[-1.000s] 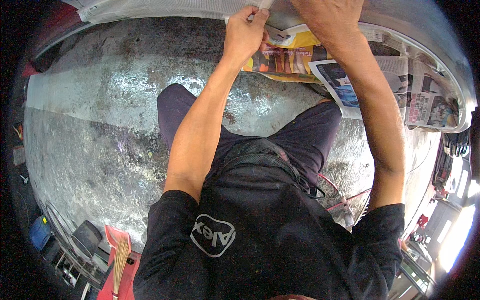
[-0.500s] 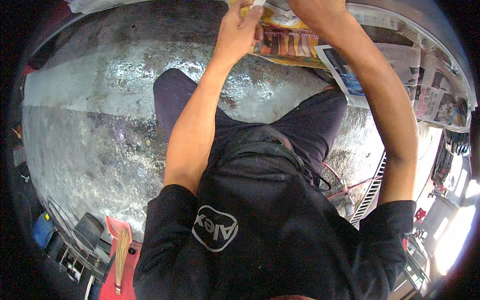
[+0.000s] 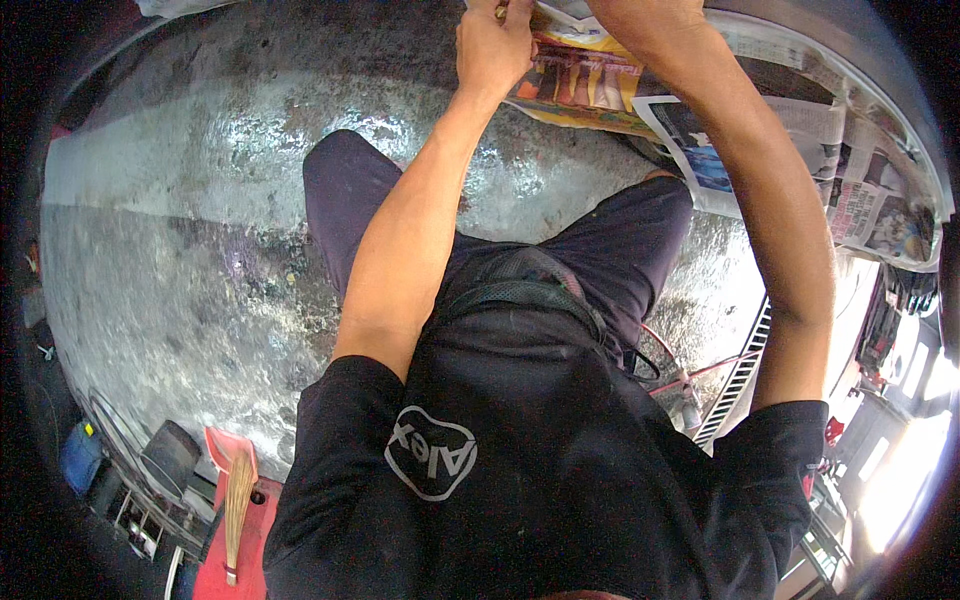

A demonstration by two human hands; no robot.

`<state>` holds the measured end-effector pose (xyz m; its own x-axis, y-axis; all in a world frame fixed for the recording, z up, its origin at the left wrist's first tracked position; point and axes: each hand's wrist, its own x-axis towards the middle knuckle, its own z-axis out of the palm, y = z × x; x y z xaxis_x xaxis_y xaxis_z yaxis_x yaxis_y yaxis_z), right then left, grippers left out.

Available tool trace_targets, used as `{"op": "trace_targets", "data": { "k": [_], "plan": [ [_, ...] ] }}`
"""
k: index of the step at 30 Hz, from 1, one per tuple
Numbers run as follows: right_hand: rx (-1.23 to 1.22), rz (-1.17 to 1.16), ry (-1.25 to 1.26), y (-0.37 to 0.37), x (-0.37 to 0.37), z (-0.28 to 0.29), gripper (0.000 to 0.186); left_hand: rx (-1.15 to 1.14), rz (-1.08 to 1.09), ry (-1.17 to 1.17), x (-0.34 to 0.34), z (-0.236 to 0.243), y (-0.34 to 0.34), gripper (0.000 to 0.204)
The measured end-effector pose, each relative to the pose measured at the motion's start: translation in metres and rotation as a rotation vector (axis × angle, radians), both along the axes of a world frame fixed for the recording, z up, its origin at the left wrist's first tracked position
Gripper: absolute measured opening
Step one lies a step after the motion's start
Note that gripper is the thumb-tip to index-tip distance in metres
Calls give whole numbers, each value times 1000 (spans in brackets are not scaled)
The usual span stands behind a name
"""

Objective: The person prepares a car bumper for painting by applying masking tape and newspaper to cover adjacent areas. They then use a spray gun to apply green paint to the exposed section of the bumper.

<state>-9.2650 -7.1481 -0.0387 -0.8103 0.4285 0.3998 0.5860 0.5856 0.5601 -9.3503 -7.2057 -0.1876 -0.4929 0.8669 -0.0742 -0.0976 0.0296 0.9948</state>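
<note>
bright daylight glares lower right; wet floor [image 3: 180, 230] glistens, fisheye rim dark.

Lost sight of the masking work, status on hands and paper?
Left hand closed on a small object at the printed newspaper sheets. Right hand on the paper's upper edge, grip unclear. Nothing blocking between them.

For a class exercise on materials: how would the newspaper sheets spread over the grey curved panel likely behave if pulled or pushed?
The newspaper sheets look thin and drape along the grey curved panel, so probably floppy and light. Their creased edges suggest they would crumple or tear easily.
</note>
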Motion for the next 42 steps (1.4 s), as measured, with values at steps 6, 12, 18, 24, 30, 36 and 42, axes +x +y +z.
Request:
{"op": "trace_targets", "data": {
  "k": [6, 12, 18, 24, 30, 36, 42],
  "plan": [
    [193, -10, -3, 7, -1, -11, 112, -33, 34, 20, 2, 2, 2, 24],
    [303, 109, -54, 5, 1, -29, 78, 13, 40, 25, -1, -13, 12, 29],
    [235, 15, -32, -1, -18, -70, 92, 70, -70, -252, -6, -3, 11, 25],
    [232, 0, -19, 0, -31, -69, 80, 287, 287, 655, 32, -26, -9, 35],
    [34, 374, 129, -48, 5, -74, 74, 234, 258, 436, 22, -63, -70, 32],
    [-529, 199, 141, -143, 72, -129, 42, 62, 253, 517, -16, -8, -44, 67],
    [-779, -13, 327, -163, 103, -168, 40, 181, 250, 853, -22, -11, -6, 63]
  ]
}}
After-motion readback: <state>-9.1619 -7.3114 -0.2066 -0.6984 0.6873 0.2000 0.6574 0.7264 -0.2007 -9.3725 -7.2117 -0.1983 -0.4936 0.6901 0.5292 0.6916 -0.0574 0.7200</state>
